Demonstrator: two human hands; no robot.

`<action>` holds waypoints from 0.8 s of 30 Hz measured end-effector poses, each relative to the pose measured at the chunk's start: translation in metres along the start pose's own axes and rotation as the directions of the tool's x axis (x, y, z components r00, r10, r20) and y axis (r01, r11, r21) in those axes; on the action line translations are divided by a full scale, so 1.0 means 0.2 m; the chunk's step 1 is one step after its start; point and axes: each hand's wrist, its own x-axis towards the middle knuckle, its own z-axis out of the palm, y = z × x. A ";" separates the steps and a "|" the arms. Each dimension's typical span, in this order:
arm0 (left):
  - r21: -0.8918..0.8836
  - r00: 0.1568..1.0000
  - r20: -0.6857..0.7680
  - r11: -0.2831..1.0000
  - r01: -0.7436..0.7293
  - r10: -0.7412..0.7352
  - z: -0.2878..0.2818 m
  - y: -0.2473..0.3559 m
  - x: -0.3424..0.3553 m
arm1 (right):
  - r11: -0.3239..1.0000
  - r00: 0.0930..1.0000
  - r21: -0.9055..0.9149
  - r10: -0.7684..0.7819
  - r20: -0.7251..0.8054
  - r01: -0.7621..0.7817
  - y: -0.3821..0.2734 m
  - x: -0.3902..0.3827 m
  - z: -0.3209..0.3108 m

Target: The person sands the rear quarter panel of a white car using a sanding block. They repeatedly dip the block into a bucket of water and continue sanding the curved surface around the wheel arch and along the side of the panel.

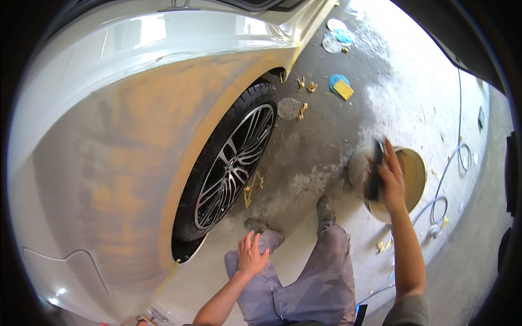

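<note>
My right hand [392,176] grips a black oblong sanding block [374,174], held upright over the left side of a pale round bucket [379,211]. Fingers spread, my left hand [252,255] lies at my left knee and holds nothing. To the left is a white car's rear fender [136,141], its paint sanded back to dull grey and orange-brown patches around the wheel arch. Under the arch sits a black tyre with a silver and black spoked wheel [232,165]. What the block's far face looks like is hidden.
Used sanding discs [288,108] and a blue disc with a yellow pad [342,90] lie on the dusty floor, among scraps of crumpled masking tape [253,187]. A blue-grey hose [447,202] coils at the right beyond the bucket.
</note>
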 end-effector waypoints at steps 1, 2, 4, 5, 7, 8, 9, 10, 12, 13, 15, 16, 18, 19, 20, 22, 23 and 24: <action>-0.101 1.000 0.002 0.994 -0.030 0.031 0.00 0.02 0.08 | 0.993 0.995 0.105 0.063 -0.075 -0.055 0.16 -0.02 -0.24; -0.190 0.998 0.027 0.981 -0.046 0.052 -0.01 0.04 0.18 | 0.996 0.986 -0.043 0.067 -0.154 -0.075 0.32 -0.02 -0.45; -0.122 0.968 -0.110 0.963 -0.240 0.227 -0.01 0.09 0.37 | 0.961 0.982 -0.241 0.097 -0.165 -0.136 0.66 -0.02 -0.81; -0.130 0.947 -0.149 0.943 -0.305 0.286 0.00 0.10 0.47 | 0.929 0.988 -0.351 0.075 -0.131 -0.117 0.83 0.00 -0.95; -0.103 0.881 -0.263 0.897 -0.431 0.393 0.02 0.13 0.66 | 0.659 0.984 -0.746 0.050 0.168 0.094 1.16 0.06 -1.15; -0.064 0.845 -0.297 0.874 -0.482 0.445 0.04 0.12 0.73 | 0.397 0.959 -0.917 0.264 0.099 -0.015 1.31 0.11 -1.22; -0.018 0.808 -0.328 0.851 -0.524 0.490 0.06 0.12 0.79 | 0.281 0.938 -0.957 0.308 0.161 0.072 1.46 0.16 -1.26; 0.041 0.767 -0.355 0.828 -0.559 0.535 0.08 0.11 0.84 | 0.111 0.914 -0.981 0.357 0.191 0.161 1.58 0.21 -1.28; 0.083 0.743 -0.385 0.822 -0.563 0.548 0.13 0.08 0.88 | -0.279 0.716 -0.660 0.297 0.632 0.698 1.75 0.29 -1.29; 0.112 0.724 -0.397 0.812 -0.572 0.564 0.15 0.07 0.88 | -0.257 0.809 -0.777 0.322 0.491 0.574 1.79 0.32 -1.28; 0.180 0.705 -0.395 0.802 -0.569 0.589 0.19 0.05 0.85 | -0.120 0.817 -0.849 0.368 0.443 0.515 1.73 0.33 -1.24; 0.191 0.695 -0.397 0.794 -0.577 0.600 0.20 0.05 0.83 | 0.007 0.859 -0.892 0.268 0.437 0.452 1.64 0.30 -1.21; 0.224 0.693 -0.375 0.785 -0.577 0.616 0.20 0.03 0.74 | 0.142 0.879 -0.888 0.140 0.455 0.437 1.32 0.21 -1.16; 0.232 0.682 -0.379 0.778 -0.584 0.625 0.18 0.03 0.69 | 0.065 0.837 -0.855 0.179 0.517 0.515 1.11 0.15 -1.12; 0.222 0.680 -0.390 0.780 -0.585 0.621 0.16 0.03 0.65 | 0.021 0.813 -0.818 0.096 0.574 0.575 0.87 0.10 -1.07; 0.206 0.691 -0.382 0.786 -0.583 0.613 0.12 0.01 0.57 | -0.203 0.763 -0.735 0.170 0.624 0.647 0.37 0.03 -0.93; 0.174 0.675 -0.426 0.787 -0.592 0.602 0.10 0.01 0.55 | -0.204 0.699 -0.675 0.077 0.711 0.709 0.12 0.02 -0.83; 0.140 0.696 -0.439 0.808 -0.572 0.568 0.09 0.02 0.55 | -0.262 0.703 -0.661 0.110 0.703 0.703 -0.12 0.02 -0.70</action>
